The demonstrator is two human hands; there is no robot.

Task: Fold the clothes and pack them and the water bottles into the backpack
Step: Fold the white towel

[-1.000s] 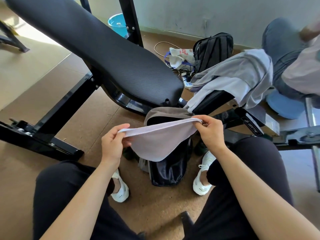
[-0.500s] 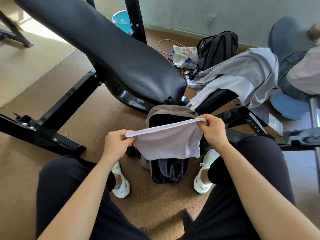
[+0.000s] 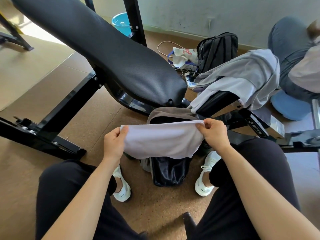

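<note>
I hold a folded white cloth [image 3: 161,141] stretched between both hands, above the open backpack [image 3: 168,168]. My left hand [image 3: 113,143] pinches its left top corner and my right hand [image 3: 215,134] pinches its right top corner. The backpack is black with a grey-brown top flap and stands on the floor between my feet; the cloth hides most of its opening. A grey garment [image 3: 242,78] lies draped over the bench seat on the right. No water bottles are visible.
A black padded weight bench [image 3: 107,54] slants across the left and centre, with its steel frame [image 3: 57,118] on the floor. Behind are another black backpack [image 3: 217,49], a white bag [image 3: 183,57], a power strip, a blue bucket [image 3: 121,23], and a seated person at right.
The cloth's top edge is pulled straighter and more level between my hands. Both hands keep their pinch on the corners.
</note>
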